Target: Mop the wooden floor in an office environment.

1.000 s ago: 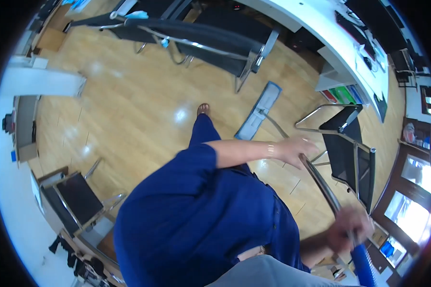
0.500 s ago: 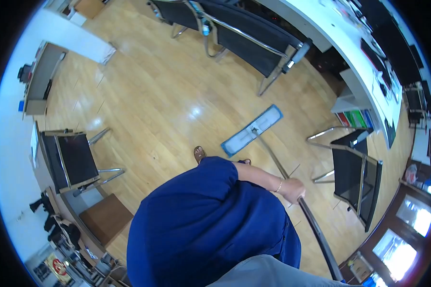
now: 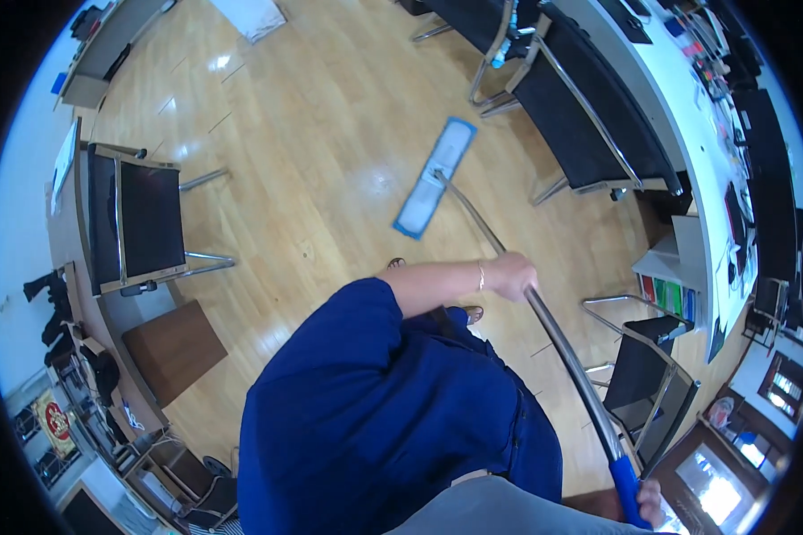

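Observation:
A flat mop with a long grey pad edged in blue [image 3: 455,141] lies on the wooden floor ahead of my feet. Its metal pole [image 3: 567,348] slants from the pad toward the lower right and ends in a blue grip [image 3: 627,486]. My left hand [image 3: 513,276], with a bracelet at the wrist, is closed round the middle of the pole. At the lower edge my right hand [image 3: 649,504] is partly visible, curled at the blue grip near the pole's top end.
Black metal-framed chairs stand by the left desk [image 3: 152,214], along the white curved counter [image 3: 589,98] at upper right, and at right [image 3: 651,383]. A brown board [image 3: 177,352] stands at left. A white panel's base [image 3: 252,18] meets the floor at the top.
The mop pad has moved forward and to the left and turned steeper. My left hand has gone forward with the pole. My right hand and the blue grip have come into view; the whole view has turned.

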### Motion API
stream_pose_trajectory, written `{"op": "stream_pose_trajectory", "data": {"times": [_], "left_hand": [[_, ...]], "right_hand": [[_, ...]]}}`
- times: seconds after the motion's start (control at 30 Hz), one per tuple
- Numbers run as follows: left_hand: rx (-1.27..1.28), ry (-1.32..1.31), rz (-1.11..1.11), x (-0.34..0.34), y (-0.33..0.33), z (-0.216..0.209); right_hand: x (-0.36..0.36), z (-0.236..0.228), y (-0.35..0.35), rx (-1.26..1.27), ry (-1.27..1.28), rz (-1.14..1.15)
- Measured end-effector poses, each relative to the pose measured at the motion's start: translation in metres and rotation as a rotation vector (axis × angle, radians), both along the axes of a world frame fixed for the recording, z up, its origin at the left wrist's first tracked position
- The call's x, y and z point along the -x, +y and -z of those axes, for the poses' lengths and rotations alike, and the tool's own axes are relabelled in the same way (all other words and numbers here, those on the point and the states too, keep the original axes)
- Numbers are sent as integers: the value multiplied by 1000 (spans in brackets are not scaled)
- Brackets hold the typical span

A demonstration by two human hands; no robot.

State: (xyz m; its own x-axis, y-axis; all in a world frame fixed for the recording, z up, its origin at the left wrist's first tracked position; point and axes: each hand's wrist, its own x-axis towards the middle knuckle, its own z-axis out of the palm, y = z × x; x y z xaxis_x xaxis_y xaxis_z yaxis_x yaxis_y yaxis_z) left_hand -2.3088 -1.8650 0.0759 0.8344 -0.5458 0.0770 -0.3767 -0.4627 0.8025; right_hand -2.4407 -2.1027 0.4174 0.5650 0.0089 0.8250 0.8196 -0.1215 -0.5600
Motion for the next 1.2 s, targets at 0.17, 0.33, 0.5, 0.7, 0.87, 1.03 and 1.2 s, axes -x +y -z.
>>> {"op": "stream_pose_trajectory", "data": {"times": [0.17, 0.33, 0.5, 0.7, 0.87, 1.03, 1.2], "left_hand": [[-211, -3, -125, -41, 124, 41], [-309, -165, -625, -44, 252, 101], [-171, -14, -1042, 11, 329, 99], [-48, -153, -1510, 103, 291, 80], [-169, -419, -1534, 198, 198, 85], [-96, -313, -1438, 219, 74, 88], [-30, -274, -1117, 186, -71, 63]], "right_hand": [[-31, 60, 91, -60, 325, -53], [-67, 134, 202, -98, 508, -407], [-88, 139, 273, 170, 503, -904], [-81, 90, 267, 175, 577, -1132], [-47, 85, 182, 191, 633, -1318], [-12, 88, 40, 152, 686, -1201], [18, 50, -109, 89, 729, -890]]}}
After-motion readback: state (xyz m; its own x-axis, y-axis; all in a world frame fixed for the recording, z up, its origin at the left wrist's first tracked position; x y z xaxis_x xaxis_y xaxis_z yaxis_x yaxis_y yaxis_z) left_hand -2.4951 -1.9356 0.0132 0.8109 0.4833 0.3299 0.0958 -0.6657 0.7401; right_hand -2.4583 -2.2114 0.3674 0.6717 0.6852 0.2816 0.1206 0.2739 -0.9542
